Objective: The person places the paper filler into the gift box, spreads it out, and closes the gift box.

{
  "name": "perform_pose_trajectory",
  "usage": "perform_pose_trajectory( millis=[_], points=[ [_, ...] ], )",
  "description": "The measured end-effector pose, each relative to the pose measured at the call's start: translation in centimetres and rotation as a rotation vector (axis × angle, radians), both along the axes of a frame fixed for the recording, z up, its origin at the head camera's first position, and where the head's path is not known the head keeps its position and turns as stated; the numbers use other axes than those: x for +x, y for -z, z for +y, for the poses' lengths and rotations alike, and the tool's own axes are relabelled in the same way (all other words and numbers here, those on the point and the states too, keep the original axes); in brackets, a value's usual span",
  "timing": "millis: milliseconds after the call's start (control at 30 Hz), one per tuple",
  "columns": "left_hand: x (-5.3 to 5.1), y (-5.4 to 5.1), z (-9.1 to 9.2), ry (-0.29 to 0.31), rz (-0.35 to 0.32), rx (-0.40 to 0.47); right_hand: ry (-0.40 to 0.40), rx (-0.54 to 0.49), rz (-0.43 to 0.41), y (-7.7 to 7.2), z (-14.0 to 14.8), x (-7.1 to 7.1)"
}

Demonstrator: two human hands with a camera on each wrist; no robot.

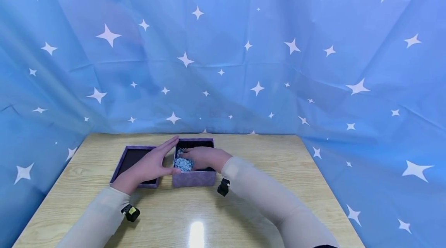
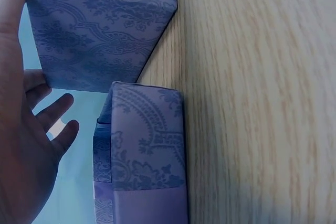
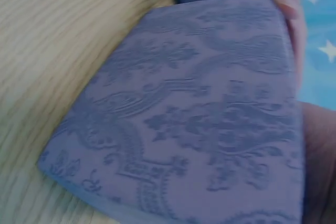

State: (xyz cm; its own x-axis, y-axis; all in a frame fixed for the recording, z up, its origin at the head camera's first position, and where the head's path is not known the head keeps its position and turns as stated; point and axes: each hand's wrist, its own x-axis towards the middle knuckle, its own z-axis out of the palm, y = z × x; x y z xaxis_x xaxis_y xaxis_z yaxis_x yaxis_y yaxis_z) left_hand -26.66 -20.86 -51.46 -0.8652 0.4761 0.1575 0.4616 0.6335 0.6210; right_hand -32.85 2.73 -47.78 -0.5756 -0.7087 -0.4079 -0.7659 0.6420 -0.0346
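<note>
While the spread left hand (image 1: 152, 164) is touching the left side of the box (image 1: 193, 179), the right hand (image 1: 206, 157) is reaching inside beside blue shreds (image 1: 183, 164), its grip hidden.

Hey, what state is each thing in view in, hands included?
Purple patterned rectangular box: upright, open.
Shallow purple rectangular lid with dark inside: off, hollow side up.
Pale-blue shredded filler: heaped in the box's left part.
Left hand: spread, touching the box's left side.
Right hand: inside the box, at the filler; grip unclear.
Blue star-patterned backdrop sheet: hanging, creased.
</note>
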Motion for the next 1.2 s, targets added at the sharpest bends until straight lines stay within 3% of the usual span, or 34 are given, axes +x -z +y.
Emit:
perform_pose_trajectory(
  millis=[100,200,433,633,867,1100,1200],
  points=[
    [0.0,0.0,0.1,-0.003,-0.003,0.006,0.001,0.025,0.005,0.0,-0.2,0.1],
    [0.0,0.0,0.1,-0.001,-0.009,0.005,-0.014,-0.012,-0.017,-0.5,0.1,-0.1],
    [0.1,-0.2,0.0,-0.006,-0.025,0.023,-0.046,-0.196,-0.084,-3.9,2.1,-0.6],
    [0.1,-0.2,0.1,-0.005,-0.016,0.008,-0.052,-0.202,-0.065,-5.4,3.3,-0.5],
    [0.3,-0.3,0.1,-0.01,-0.035,0.023,-0.093,-0.102,-0.105,-4.2,2.5,-1.4],
    [0.2,-0.1,0.0,-0.005,-0.024,0.024,-0.143,0.088,-0.016,-1.5,0.5,-2.1],
    [0.0,-0.1,-0.1,-0.002,-0.013,0.02,-0.149,0.14,0.039,-1.1,0.0,-2.2]
  ],
)
